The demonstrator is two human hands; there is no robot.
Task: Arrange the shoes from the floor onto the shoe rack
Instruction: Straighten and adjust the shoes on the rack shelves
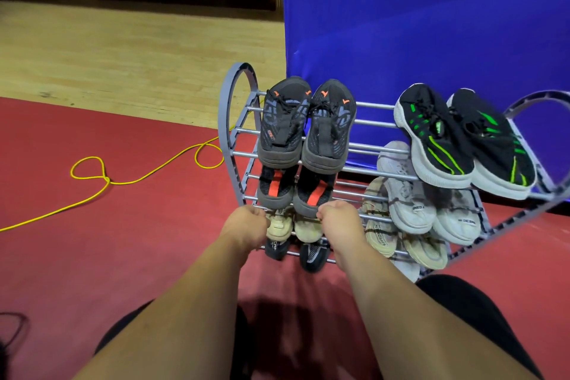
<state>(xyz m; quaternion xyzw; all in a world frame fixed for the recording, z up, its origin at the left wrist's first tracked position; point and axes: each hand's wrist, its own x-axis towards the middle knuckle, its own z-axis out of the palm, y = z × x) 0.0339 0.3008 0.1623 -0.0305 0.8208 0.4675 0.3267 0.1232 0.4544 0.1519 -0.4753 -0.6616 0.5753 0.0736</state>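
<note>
A grey metal shoe rack with several tiers stands against a blue wall. A black and orange pair sits on its top tier at the left, and a black and green pair at the right. Below them are a black pair with orange insoles and a white pair. On the third tier lies a beige pair. My left hand grips the left beige shoe's outer side. My right hand grips the right beige shoe. My fingertips are hidden. A dark pair sits lowest.
Another cream pair lies at the lower right of the rack. A yellow cord loops over the red mat to the left. A wooden floor lies beyond the mat. My knees in dark shorts are at the bottom.
</note>
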